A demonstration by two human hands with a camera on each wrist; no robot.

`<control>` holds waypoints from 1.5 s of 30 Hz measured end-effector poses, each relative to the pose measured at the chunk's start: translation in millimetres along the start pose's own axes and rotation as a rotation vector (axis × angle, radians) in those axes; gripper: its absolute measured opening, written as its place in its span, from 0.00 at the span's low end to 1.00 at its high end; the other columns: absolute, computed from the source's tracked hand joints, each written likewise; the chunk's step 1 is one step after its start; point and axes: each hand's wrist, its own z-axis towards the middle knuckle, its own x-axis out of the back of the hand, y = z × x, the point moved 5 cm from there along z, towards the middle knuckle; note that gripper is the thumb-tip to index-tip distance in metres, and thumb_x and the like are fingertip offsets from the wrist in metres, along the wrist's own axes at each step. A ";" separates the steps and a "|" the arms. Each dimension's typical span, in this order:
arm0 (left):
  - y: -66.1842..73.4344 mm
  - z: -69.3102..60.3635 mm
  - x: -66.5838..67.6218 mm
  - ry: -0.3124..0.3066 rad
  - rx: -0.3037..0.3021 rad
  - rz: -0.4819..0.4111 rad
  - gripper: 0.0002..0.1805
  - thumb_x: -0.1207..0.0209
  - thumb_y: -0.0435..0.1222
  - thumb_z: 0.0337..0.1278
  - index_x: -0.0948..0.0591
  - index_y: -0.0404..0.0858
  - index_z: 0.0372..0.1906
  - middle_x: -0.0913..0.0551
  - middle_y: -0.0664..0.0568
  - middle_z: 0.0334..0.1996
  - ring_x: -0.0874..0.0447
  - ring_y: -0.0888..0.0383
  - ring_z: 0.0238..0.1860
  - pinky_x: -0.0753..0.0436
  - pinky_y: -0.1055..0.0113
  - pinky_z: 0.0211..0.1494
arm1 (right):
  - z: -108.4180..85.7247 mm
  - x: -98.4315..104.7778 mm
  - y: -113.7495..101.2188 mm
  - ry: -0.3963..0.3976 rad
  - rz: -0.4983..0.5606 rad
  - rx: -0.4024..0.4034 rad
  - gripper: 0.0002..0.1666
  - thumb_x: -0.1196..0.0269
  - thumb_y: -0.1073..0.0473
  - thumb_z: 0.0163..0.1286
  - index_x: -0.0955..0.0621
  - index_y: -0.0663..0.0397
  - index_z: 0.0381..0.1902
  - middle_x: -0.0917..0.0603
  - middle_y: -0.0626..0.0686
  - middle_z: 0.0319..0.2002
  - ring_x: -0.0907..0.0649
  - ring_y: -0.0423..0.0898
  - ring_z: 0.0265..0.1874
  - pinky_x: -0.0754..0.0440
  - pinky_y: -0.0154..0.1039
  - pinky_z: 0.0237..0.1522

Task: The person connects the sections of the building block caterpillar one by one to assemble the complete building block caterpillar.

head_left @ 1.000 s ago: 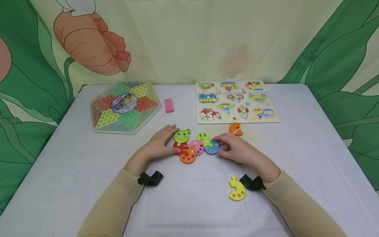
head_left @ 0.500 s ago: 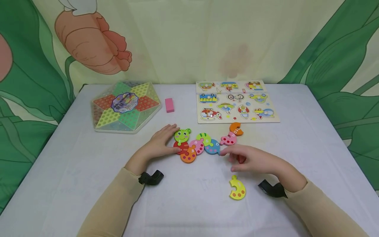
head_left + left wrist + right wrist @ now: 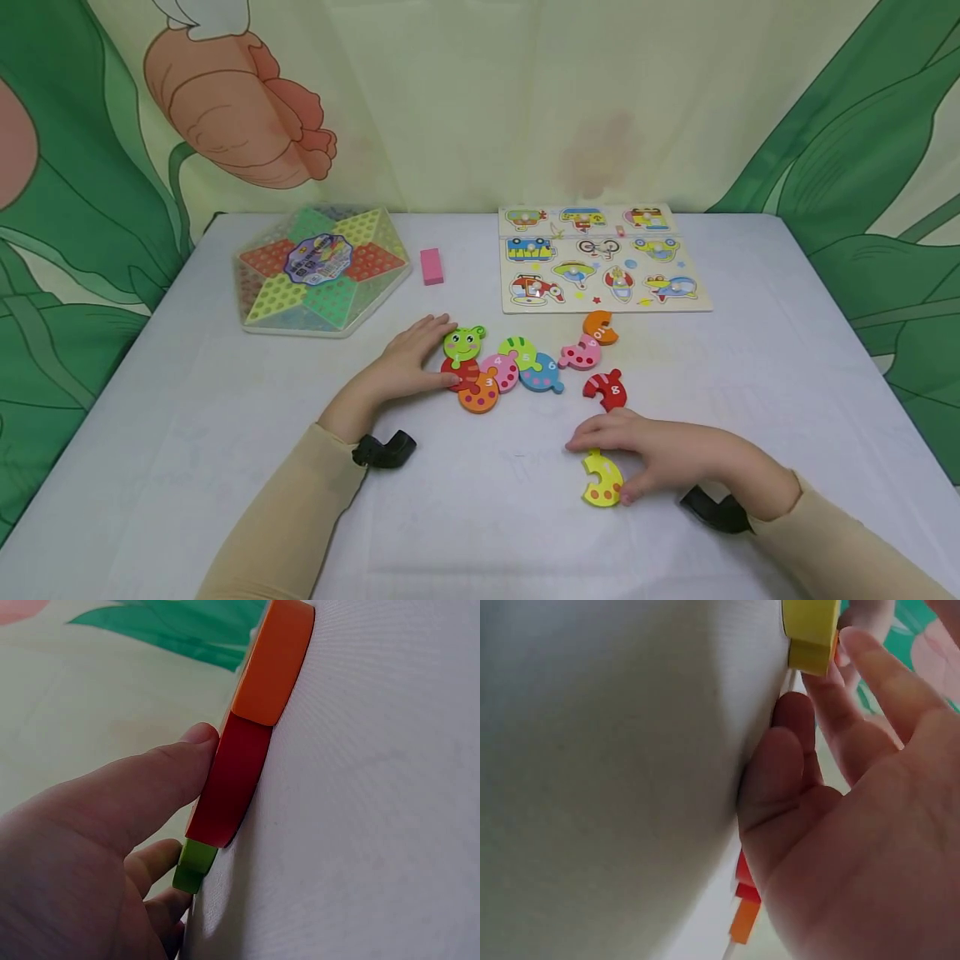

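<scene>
My left hand [image 3: 405,362] lies beside the joined caterpillar puzzle, its thumb touching the red piece [image 3: 453,367] and its fingertips at the green head piece [image 3: 465,340]. The chain goes on through an orange piece [image 3: 478,398], a pink piece 4 [image 3: 498,371], a green piece 5 [image 3: 513,350] and a blue piece 6 [image 3: 538,375]. My right hand [image 3: 660,450] reaches around a loose yellow piece [image 3: 602,483], fingers beyond it and thumb at its right edge. In the right wrist view, the yellow piece [image 3: 810,630] shows near the fingertips; a firm grip is not visible.
A red piece 8 [image 3: 609,390] lies loose beyond my right hand. Farther back, a pink piece [image 3: 581,354] meets an orange piece 10 [image 3: 600,327]. A vehicle puzzle board [image 3: 600,258], a pink block [image 3: 431,267] and a hexagonal game box [image 3: 322,271] lie at the back.
My right hand has left the blue piece and moved down and right, past the red piece 8, to the yellow piece. The pink and red pieces it covered now show. My left hand stays put.
</scene>
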 end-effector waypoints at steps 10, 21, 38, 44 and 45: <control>0.3 -0.4 0.3 -0.003 0.002 -0.002 0.45 0.39 0.55 0.44 0.43 0.50 0.69 0.50 0.53 0.72 0.61 0.53 0.73 0.55 0.45 0.71 | 1.8 -1.7 0.3 0.045 -0.079 -0.030 0.26 0.32 0.50 0.51 0.25 0.27 0.50 0.32 0.39 0.53 0.35 0.44 0.56 0.24 0.36 0.52; 1.3 -0.3 0.0 -0.003 0.000 -0.009 0.44 0.39 0.55 0.45 0.43 0.49 0.69 0.49 0.53 0.71 0.62 0.53 0.73 0.55 0.45 0.71 | 0.9 1.1 2.3 0.066 -0.037 -0.041 0.22 0.31 0.51 0.51 0.26 0.26 0.43 0.30 0.38 0.49 0.31 0.42 0.51 0.24 0.37 0.51; 1.6 -0.5 0.2 -0.004 -0.007 -0.010 0.45 0.39 0.55 0.45 0.43 0.49 0.69 0.49 0.53 0.71 0.61 0.52 0.73 0.55 0.45 0.71 | 10.0 33.2 8.8 0.327 0.228 -0.070 0.13 0.42 0.59 0.64 0.28 0.54 0.45 0.25 0.49 0.36 0.26 0.43 0.33 0.25 0.29 0.35; 1.6 -0.4 0.1 -0.003 -0.007 -0.008 0.45 0.40 0.55 0.45 0.43 0.49 0.69 0.50 0.53 0.72 0.61 0.53 0.73 0.55 0.45 0.71 | 15.3 33.2 7.1 0.396 0.330 -0.071 0.21 0.37 0.59 0.59 0.29 0.56 0.50 0.26 0.55 0.47 0.25 0.47 0.43 0.21 0.28 0.43; 1.5 -0.5 0.2 -0.004 -0.008 -0.005 0.45 0.40 0.55 0.45 0.43 0.49 0.69 0.50 0.53 0.72 0.61 0.52 0.73 0.55 0.45 0.71 | 16.3 33.3 6.5 0.410 0.336 -0.067 0.23 0.36 0.60 0.58 0.29 0.56 0.50 0.28 0.55 0.49 0.26 0.48 0.44 0.21 0.28 0.44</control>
